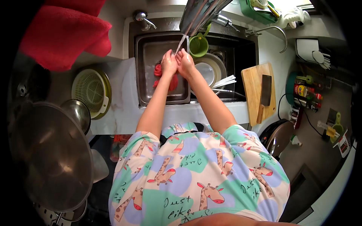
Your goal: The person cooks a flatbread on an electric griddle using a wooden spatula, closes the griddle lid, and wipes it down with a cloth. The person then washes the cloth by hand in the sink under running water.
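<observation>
A thin stream of water runs from the large metallic faucet onto my hands over the left sink basin. My left hand is wet, its fingers loosely curved, with no object showing in it. Beside it, my right hand is turned partly palm up under the stream, fingers extended and nothing visible in it. Below both hands, a wet red cloth lies on the basin floor, partly hidden by my left forearm.
The right basin holds a green dipper, stacked bowls and white sticks. Right of it, a cleaver lies on a wooden cutting board. Colanders and a large wok-like pan are at left; a red towel hangs upper left.
</observation>
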### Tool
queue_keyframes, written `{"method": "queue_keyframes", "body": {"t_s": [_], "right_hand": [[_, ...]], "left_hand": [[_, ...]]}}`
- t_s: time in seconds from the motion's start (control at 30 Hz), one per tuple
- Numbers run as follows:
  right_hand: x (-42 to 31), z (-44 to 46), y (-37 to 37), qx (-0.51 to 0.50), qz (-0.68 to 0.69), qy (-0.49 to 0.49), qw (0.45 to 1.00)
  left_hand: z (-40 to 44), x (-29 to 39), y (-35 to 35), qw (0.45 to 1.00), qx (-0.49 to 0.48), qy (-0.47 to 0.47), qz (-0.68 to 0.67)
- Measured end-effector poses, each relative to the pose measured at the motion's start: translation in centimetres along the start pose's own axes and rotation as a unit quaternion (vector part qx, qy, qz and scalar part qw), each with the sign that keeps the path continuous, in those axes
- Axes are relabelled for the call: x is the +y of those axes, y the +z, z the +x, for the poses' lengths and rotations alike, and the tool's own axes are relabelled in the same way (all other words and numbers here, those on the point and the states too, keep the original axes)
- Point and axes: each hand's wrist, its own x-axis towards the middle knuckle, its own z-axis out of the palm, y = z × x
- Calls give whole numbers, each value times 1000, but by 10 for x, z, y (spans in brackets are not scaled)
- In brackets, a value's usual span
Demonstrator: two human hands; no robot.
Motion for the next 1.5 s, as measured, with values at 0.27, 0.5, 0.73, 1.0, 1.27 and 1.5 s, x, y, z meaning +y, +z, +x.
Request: {"method": "queue_keyframes", "body": {"t_s": [0.27, 0.5, 0.73, 1.0, 1.27, 1.5], "right_hand": [[39, 23, -45, 138, -282, -104, 944], [-13, -22, 20, -80, -173, -162, 968], [-80, -57, 53, -99, -242, -283, 923], [-76, -81, 73, -161, -177, -282, 929], [-40, -79, 41, -8, -36, -33, 999], [-6, 8, 12, -270, 170, 0, 948]], "left_hand": [[-5, -3, -18, 988, -116, -60, 80], [15, 39, -63, 870, -106, -17, -481], [3, 125, -149, 926, -66, 82, -361], [-8, 164, -140, 850, 2, 104, -516], [6, 134, -108, 811, 60, -14, -581], [-13, 95, -28, 979, 126, 146, -61]]}}
